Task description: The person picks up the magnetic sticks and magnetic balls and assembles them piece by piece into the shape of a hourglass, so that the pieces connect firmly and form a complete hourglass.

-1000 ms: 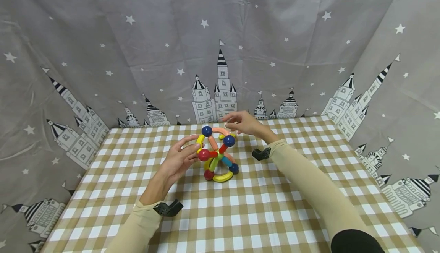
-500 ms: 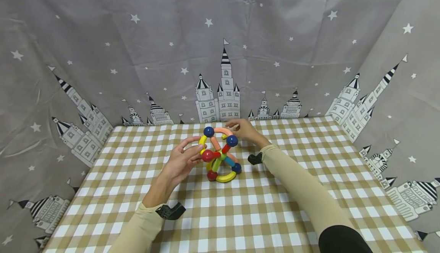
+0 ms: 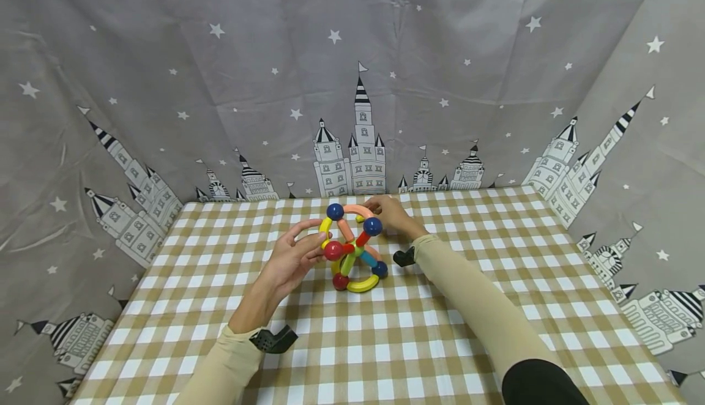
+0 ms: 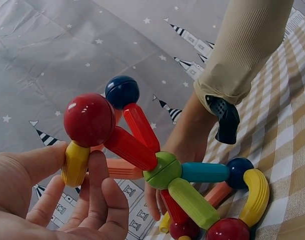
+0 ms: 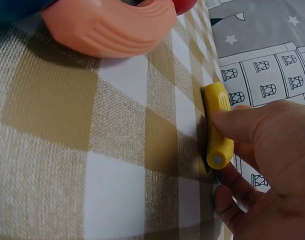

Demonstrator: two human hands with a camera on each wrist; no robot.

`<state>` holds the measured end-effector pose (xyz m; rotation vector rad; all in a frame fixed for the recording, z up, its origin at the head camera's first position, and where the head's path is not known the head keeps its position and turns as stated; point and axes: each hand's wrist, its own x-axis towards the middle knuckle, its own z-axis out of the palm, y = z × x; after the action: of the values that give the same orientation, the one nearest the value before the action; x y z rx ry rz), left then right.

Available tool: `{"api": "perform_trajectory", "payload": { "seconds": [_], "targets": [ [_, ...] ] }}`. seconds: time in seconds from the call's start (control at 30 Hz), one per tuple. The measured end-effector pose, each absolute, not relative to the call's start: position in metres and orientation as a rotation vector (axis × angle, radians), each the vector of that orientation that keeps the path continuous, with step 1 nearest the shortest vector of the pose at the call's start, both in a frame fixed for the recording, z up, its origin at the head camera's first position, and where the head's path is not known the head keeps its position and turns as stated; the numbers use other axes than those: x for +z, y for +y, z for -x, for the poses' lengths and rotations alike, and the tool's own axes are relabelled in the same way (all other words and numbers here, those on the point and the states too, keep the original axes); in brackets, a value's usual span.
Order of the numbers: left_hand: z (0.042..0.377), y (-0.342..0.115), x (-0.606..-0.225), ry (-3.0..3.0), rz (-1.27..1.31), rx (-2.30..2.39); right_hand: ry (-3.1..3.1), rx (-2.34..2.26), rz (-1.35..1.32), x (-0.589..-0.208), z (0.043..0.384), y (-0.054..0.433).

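A magnetic ball-and-stick structure (image 3: 358, 249) stands on the checked cloth. It joins red and dark blue balls to a light green centre ball (image 4: 162, 171) by straight and curved sticks. My left hand (image 3: 287, 263) pinches its upper yellow curved stick (image 4: 75, 166), just below a red ball (image 4: 89, 120). Behind the structure, my right hand (image 3: 390, 214) is at a loose yellow curved stick (image 5: 218, 125) that lies on the cloth. The thumb presses on this stick's near side, with the fingers bent round behind it. In the head view the structure partly hides the right fingertips.
The brown-and-white checked tablecloth (image 3: 440, 344) covers the table. Grey curtains (image 3: 248, 38) printed with castles and stars rise behind it and along both sides. A salmon curved stick (image 5: 112, 30) of the structure rests near the right hand.
My right hand has come down behind the structure to the loose yellow curved stick and taken hold of it. The left hand keeps its grip on the structure. The head view has shifted slightly.
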<state>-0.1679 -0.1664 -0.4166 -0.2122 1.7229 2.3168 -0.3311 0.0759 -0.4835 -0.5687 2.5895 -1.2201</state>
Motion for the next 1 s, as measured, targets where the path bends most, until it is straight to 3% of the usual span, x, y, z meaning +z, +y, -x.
{"api": "perform_trajectory", "payload": {
  "seconds": [1.0],
  "targets": [
    [0.17, -0.168, -0.418, 1.697, 0.204, 2.328, 2.716, -0.992, 0.618, -0.452, 0.316, 0.113]
  ]
}}
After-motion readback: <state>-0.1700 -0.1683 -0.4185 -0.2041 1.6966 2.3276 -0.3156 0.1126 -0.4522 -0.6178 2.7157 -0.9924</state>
